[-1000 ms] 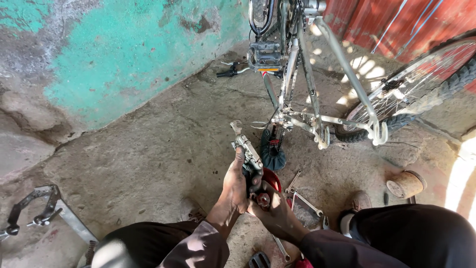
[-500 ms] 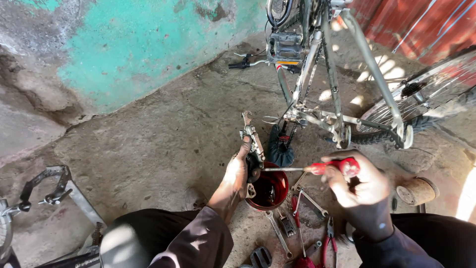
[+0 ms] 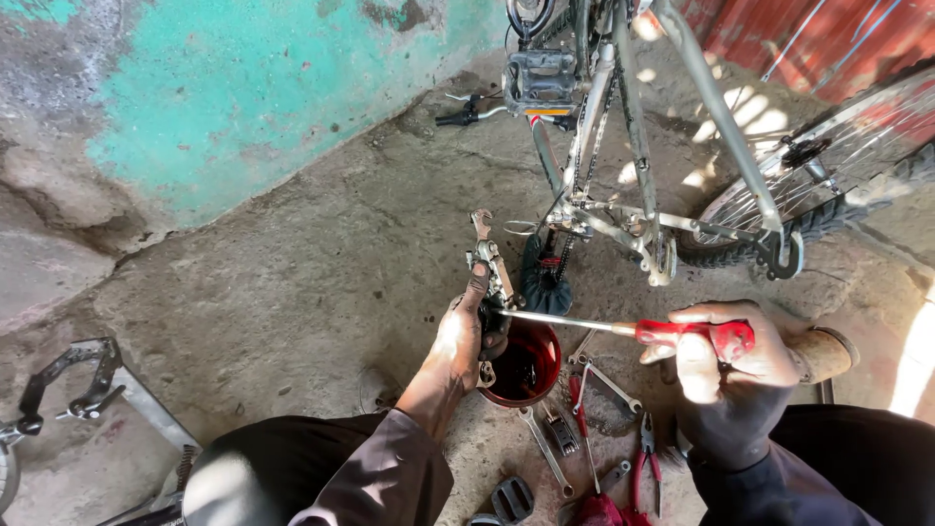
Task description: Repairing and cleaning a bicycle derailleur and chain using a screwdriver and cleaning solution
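Note:
My left hand [image 3: 458, 336] grips a greasy metal bicycle part [image 3: 490, 263], a derailleur by its look, and holds it upright over a small red cup [image 3: 526, 365] on the ground. My right hand [image 3: 726, 360] holds a screwdriver by its red handle [image 3: 687, 336]. Its long shaft [image 3: 565, 319] runs left, and the tip touches the part beside my left fingers. Both hands are dirty with grease. My dark sleeves and knees fill the bottom of the view.
An upside-down bicycle [image 3: 623, 146] stands just beyond the hands, rear wheel [image 3: 828, 166] at right. Wrenches and pliers [image 3: 584, 429] lie scattered on the concrete by my knees. A teal painted wall [image 3: 243, 88] rises at left. A metal bracket [image 3: 68, 385] lies at far left.
My right hand left the red cup, rose to the right with the red-handled screwdriver, and now holds its tip against the part. My left hand has kept its hold throughout.

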